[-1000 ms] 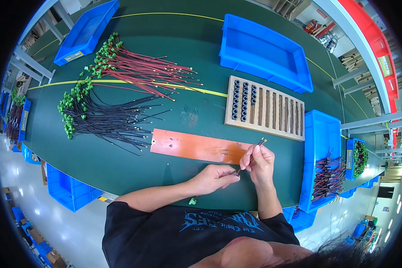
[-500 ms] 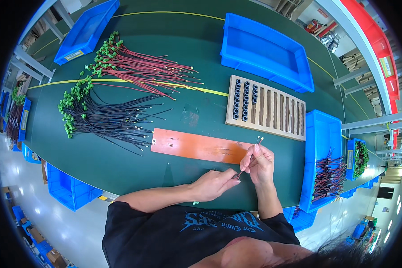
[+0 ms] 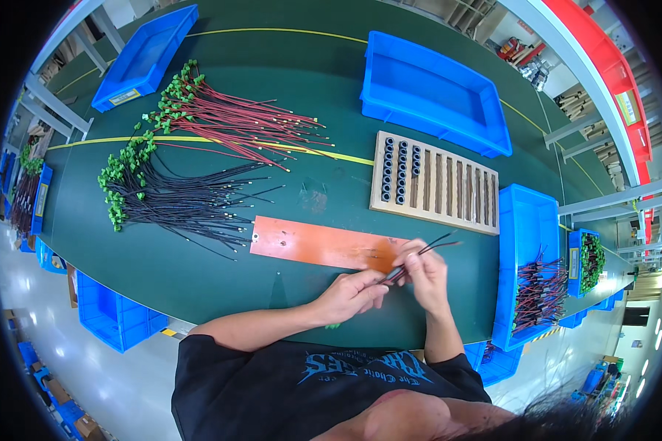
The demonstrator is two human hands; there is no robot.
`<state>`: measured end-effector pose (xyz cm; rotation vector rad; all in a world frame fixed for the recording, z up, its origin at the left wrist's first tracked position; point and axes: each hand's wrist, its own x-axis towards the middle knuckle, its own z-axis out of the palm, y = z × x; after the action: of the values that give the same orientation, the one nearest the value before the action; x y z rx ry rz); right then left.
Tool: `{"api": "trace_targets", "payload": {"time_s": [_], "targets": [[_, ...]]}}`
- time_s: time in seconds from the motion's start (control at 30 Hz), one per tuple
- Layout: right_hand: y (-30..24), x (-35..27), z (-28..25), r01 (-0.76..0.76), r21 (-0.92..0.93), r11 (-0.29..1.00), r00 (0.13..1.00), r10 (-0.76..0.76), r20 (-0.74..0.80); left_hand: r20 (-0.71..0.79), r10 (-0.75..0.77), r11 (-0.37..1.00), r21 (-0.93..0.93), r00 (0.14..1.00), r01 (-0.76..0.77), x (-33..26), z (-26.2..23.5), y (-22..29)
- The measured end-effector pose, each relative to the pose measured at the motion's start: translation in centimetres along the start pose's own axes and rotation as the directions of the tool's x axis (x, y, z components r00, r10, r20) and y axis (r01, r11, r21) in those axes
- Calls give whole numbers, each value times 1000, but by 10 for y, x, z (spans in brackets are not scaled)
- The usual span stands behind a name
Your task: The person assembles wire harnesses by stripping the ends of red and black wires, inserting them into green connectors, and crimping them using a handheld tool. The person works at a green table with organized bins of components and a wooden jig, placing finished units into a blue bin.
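Observation:
My left hand (image 3: 353, 294) and my right hand (image 3: 423, 272) meet over the right end of an orange flat strip (image 3: 316, 244) near the table's front edge. Together they pinch a thin pair of wires (image 3: 426, 250), one red and one black, whose free ends stick out up and to the right. A small dark sleeve seems to sit on the wires between my fingers. Just beyond my hands lies a wooden slotted rack (image 3: 438, 184) with several black cylinders (image 3: 397, 170) standing in its left columns.
A bundle of red wires (image 3: 228, 121) and one of black wires (image 3: 176, 202), both with green connectors, lie at the left. Blue bins stand at the far middle (image 3: 434, 95), far left (image 3: 143, 55) and right (image 3: 526, 264), the right one holding finished wires (image 3: 541, 290).
The wires in my hands have tilted from nearly upright to pointing right. My left hand has moved closer to my right hand.

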<state>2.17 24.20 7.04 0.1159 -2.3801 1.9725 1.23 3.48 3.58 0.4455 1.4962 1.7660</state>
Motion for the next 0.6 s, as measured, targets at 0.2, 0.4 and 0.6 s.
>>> {"api": "trace_targets", "payload": {"time_s": [0.2,0.4,0.6], "targets": [[1,-4,9,-147,213,966,982,167,-82,37,176,978,105,984,-179,-1,3,-6],[6,2,5,-241,396,886,955,288,-65,125,292,914,255,948,-315,-2,3,-9],[6,14,-16,-134,562,816,925,306,-224,183,361,849,341,915,-403,3,2,-19]]}}
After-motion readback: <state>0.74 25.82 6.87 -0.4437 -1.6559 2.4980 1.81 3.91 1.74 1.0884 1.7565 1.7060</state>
